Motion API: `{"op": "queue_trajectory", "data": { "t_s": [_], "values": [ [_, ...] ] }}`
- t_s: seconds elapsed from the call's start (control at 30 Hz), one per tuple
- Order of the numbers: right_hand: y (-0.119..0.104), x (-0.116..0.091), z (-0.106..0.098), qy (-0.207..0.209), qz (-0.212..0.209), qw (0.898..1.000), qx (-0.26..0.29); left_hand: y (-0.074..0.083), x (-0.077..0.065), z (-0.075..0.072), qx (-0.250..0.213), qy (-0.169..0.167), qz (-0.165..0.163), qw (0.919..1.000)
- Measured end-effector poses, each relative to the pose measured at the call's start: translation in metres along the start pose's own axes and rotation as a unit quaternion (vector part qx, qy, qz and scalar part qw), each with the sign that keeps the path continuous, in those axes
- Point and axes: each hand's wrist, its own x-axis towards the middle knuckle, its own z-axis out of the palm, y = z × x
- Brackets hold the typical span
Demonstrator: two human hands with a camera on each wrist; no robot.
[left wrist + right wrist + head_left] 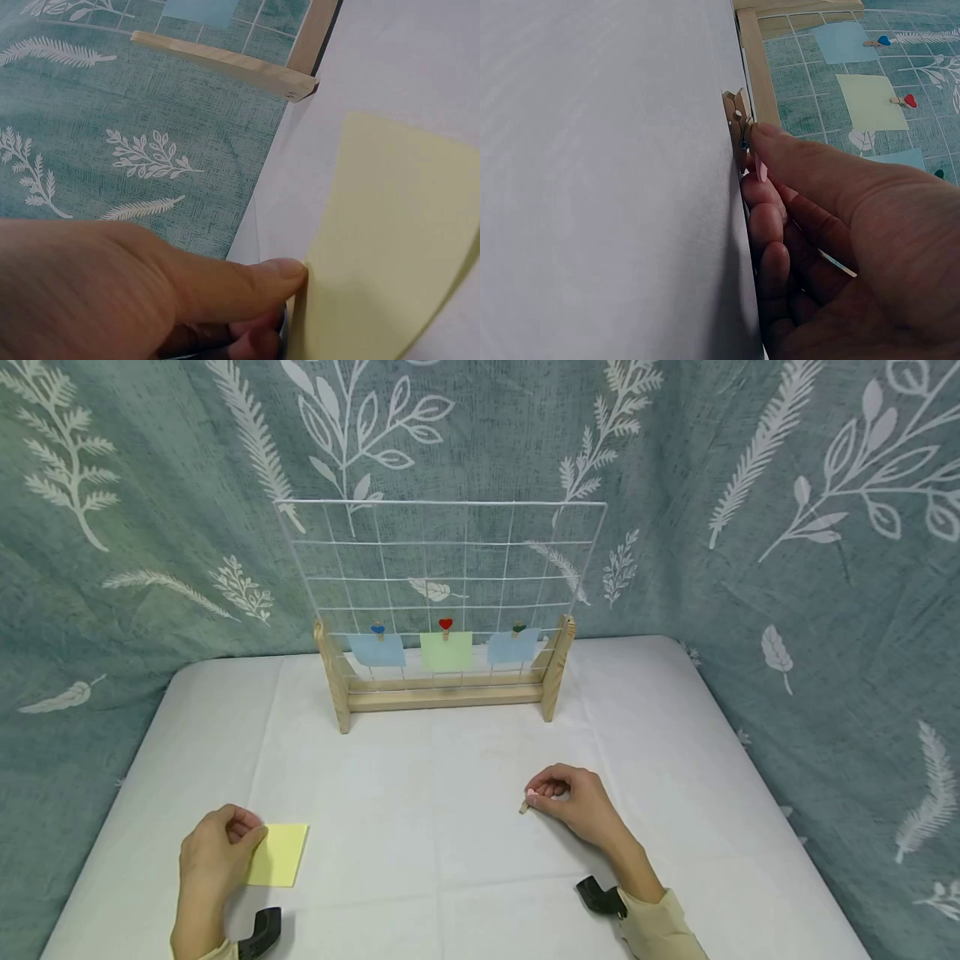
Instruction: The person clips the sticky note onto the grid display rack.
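My left hand (212, 853) pinches the left edge of a yellow paper note (282, 857) between thumb and fingers, low over the front left of the table. In the left wrist view the thumb lies along the edge of the note, and a second edge shows beneath its lower right side. My right hand (583, 808) holds a small wooden clothespin (736, 127) between thumb and fingers, right of the middle. Its pink decoration (761, 168) is partly covered by the thumb. The other right fingers are curled below it.
A white wire grid on a wooden stand (446, 697) stands at the back. Clothespins with blue, red and green decorations hold a blue note (377, 652), a green note (447, 653) and another blue note (512, 647) on it. Patterned green cloth (720, 602) hangs around the white table (390, 827).
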Motion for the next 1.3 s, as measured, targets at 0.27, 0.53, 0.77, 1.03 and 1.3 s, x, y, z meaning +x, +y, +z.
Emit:
{"op": "queue_trajectory", "data": {
  "t_s": [0.27,0.53,0.77,1.03,1.3],
  "values": [
    [-0.002,-0.001,0.000,0.003,-0.002,1.000,0.000,-0.001,0.001,0.002,-0.006,-0.011,-0.004,0.9999],
    [0.001,-0.003,0.002,0.001,-0.003,1.000,0.004,0.000,-0.001,0.001,-0.006,0.005,-0.020,0.9998],
    [0.001,-0.002,0.000,0.002,-0.010,1.000,0.001,0.003,0.000,0.005,-0.013,0.018,-0.012,0.9997],
    [0.000,-0.003,-0.001,0.000,-0.016,1.000,0.002,0.008,-0.001,0.010,-0.036,0.041,0.008,0.9985],
    [-0.001,0.000,-0.002,0.003,-0.014,1.000,-0.001,0.025,0.002,0.017,-0.048,0.094,0.033,0.9938]
  ]
}}
